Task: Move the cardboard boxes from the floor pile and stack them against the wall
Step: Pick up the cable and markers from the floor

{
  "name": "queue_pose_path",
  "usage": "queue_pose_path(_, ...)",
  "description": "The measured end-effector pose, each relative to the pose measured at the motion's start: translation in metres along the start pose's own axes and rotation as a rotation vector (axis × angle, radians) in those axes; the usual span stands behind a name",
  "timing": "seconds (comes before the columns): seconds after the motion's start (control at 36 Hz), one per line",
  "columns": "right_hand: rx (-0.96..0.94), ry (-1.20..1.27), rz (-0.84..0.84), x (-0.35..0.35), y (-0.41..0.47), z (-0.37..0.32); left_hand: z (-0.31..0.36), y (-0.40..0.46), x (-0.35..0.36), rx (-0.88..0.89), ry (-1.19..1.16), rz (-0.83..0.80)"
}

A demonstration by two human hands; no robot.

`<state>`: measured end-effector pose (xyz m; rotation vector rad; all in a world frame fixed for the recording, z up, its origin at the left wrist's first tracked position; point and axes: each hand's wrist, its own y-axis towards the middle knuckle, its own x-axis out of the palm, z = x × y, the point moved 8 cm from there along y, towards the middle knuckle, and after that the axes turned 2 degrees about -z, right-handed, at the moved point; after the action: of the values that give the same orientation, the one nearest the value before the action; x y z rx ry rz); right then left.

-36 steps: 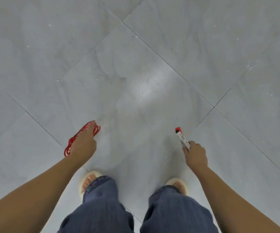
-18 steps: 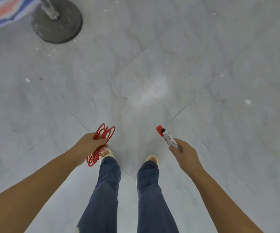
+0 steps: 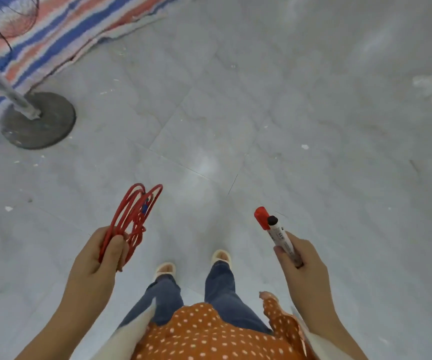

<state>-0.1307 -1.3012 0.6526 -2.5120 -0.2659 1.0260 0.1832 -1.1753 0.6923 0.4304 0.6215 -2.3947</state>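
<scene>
Both hands are full, left hand (image 3: 93,258) gripping red cord (image 3: 131,219), right hand (image 3: 304,263) gripping marker (image 3: 278,235) at five o'clock; best free them before lifting boxes.

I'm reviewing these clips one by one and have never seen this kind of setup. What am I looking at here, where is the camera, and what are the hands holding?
There is no machine: a person wears a wide-angle camera on the head, looking forward and down, so you see their own arms, jeans and sandalled feet. The left hand grips a coil of red cord. The right hand holds a marker with a black tip showing; its red cap sits beside that tip. Below is a pale tiled floor. At the upper left stands a round grey stand base with its pole, and behind it lies a striped red, white and blue sheet. No cardboard boxes are in view.
</scene>
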Motion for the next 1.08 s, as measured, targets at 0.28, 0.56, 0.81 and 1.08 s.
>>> queue_pose_path(0.28, 0.066, 0.008, 0.152, 0.041, -0.065, -0.014, -0.008, 0.005, -0.042, 0.127, -0.006, -0.063)
queue_pose_path(0.56, -0.305, -0.007, -0.038, 0.100, -0.061, -0.099, -0.057, -0.043, -0.111, 0.018, -0.140, 0.263)
queue_pose_path(0.81, -0.623, -0.111, -0.469, 0.134, -0.045, -0.145, -0.095, -0.115, -0.105, -0.273, -0.251, 0.659)
queue_pose_path(1.08, -0.763, -0.344, -0.891, 0.166, -0.072, -0.130, -0.114, -0.262, -0.031, -0.587, -0.347, 1.030)
